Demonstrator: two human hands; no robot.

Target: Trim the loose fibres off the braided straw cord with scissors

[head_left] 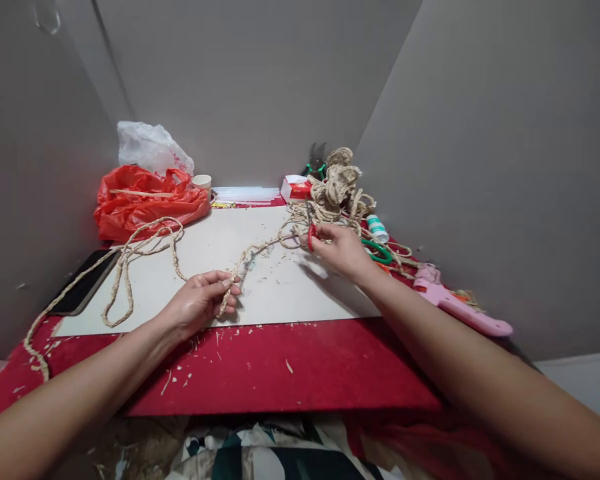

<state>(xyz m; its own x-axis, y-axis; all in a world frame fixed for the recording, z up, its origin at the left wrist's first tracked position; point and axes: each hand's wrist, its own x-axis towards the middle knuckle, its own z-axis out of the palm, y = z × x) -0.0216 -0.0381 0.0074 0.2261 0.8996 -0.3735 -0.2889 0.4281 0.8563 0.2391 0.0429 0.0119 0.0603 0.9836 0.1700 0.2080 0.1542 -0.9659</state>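
Between the thumb and fingers of my left hand [207, 298] is a braided straw-coloured rope [257, 249], and a short piece of it hangs below the fingers. From there the rope runs up and right toward the rope pile [341, 190]. Red-handled scissors [311, 237] are in my right hand [341, 249], held over the right part of the white board [285, 303]. Their dark blades point away from me at the pile's front edge. I cannot tell whether the blades touch any strand. Left of my left hand, more rope [123, 270] lies in loose loops.
A red plastic bag [150, 207], a paper cup [201, 181] and white sticks [247, 194] line the back. Black pliers [317, 160] stand behind a small box [296, 189]. On the right are a white bottle [377, 229] and a pink glue gun [460, 307]; a phone [83, 283] lies left.
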